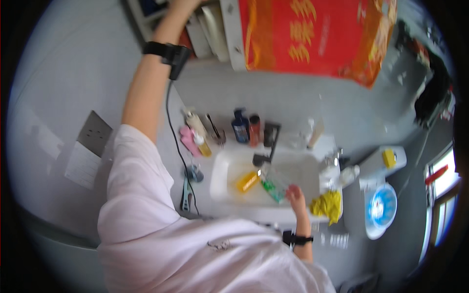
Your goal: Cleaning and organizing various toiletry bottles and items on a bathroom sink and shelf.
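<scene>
My left arm reaches up to the wall cabinet (195,36). The left hand (188,3) sits at the upper edge of the picture, where its fingers are cut off. Low over the white sink (217,183), my right hand (294,194) has bent fingers at the end of a clear plastic thing with a green part (272,189), which looks like a bottle or packet. Its exact kind is blurred. Beside it in the basin lies a yellow bottle or packet (248,181), under the dark faucet (266,151).
A big red and orange bag (317,39) hangs at the top. Behind the sink stand a dark blue pump bottle (240,126) and a reddish bottle (254,130). A yellow cloth (327,206) lies on the right rim. Farther right is a blue basin (382,205).
</scene>
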Demonstrator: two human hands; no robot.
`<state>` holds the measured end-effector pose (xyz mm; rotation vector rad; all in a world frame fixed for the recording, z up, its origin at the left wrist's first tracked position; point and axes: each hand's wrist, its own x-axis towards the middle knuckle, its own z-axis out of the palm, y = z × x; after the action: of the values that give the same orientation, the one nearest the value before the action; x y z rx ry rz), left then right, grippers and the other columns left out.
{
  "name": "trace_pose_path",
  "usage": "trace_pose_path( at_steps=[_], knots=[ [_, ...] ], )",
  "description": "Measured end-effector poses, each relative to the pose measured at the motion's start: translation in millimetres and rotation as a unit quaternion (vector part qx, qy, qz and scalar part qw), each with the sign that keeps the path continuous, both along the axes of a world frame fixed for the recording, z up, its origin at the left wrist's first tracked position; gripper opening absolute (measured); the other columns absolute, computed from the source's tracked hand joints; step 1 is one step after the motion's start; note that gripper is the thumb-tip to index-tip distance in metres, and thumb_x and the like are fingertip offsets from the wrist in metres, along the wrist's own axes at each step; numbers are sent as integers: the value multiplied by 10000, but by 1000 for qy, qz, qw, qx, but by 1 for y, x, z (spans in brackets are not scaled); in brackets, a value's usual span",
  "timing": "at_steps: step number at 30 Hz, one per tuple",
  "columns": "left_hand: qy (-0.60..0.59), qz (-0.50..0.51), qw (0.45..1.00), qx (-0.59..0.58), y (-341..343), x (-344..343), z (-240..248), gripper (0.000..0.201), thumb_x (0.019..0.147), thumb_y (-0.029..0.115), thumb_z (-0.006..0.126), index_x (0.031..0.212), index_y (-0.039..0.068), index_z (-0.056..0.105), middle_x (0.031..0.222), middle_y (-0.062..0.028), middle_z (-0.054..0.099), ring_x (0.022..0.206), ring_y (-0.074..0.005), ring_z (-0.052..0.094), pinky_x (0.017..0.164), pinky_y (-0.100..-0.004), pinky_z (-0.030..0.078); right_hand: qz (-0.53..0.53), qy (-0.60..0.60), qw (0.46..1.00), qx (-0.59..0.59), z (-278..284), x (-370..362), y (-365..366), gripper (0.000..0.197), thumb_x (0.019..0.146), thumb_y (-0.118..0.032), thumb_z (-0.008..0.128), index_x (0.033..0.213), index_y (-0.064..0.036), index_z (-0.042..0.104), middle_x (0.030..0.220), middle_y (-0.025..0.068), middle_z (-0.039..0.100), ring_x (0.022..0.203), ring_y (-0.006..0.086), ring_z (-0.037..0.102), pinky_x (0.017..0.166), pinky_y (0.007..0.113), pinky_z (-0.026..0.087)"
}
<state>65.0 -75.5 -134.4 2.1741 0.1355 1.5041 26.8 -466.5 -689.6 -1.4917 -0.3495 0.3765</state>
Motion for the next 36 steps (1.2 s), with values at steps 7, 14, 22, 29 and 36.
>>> trace_pose_path(
  at_steps=[7,14,22,29,36],
  knots=[
    [35,-231,962,-139,-36,-39,-198,257,831,180,569,1025,15,533,838,-82,614,687,-123,595,618,-233,478,-48,26,982,-179,0,10,-40,346,806,-116,592,1113,-21,463,903,114,584,726,168,589,654,269,479],
    [400,-137,862,-280,-124,-152,-471,256,815,84,574,1059,54,502,791,-53,593,701,-115,571,630,-230,461,83,-112,857,-496,-24,13,-16,854,630,-385,734,1265,7,320,1230,217,420,1144,326,420,922,433,361],
    [438,-10,790,-428,-151,-257,-573,246,809,127,592,1024,30,524,799,-106,607,705,-192,589,644,-278,474,210,-182,653,-705,-52,50,91,1259,495,-530,770,1380,-30,27,1427,191,110,1313,378,119,974,619,192],
    [449,42,780,-435,-161,-296,-587,214,842,110,543,1044,44,528,786,-74,584,728,-139,581,659,-253,458,199,-203,606,-743,-88,63,113,1242,503,-494,776,1381,-35,29,1388,203,193,1277,383,205,978,571,231],
    [323,24,757,-567,-161,-300,-614,176,850,80,512,1013,13,506,742,-47,549,692,-112,554,643,-233,458,248,-137,667,-689,-86,104,94,903,544,-424,735,1242,-1,349,1226,206,414,1134,373,426,942,464,352]
  ],
)
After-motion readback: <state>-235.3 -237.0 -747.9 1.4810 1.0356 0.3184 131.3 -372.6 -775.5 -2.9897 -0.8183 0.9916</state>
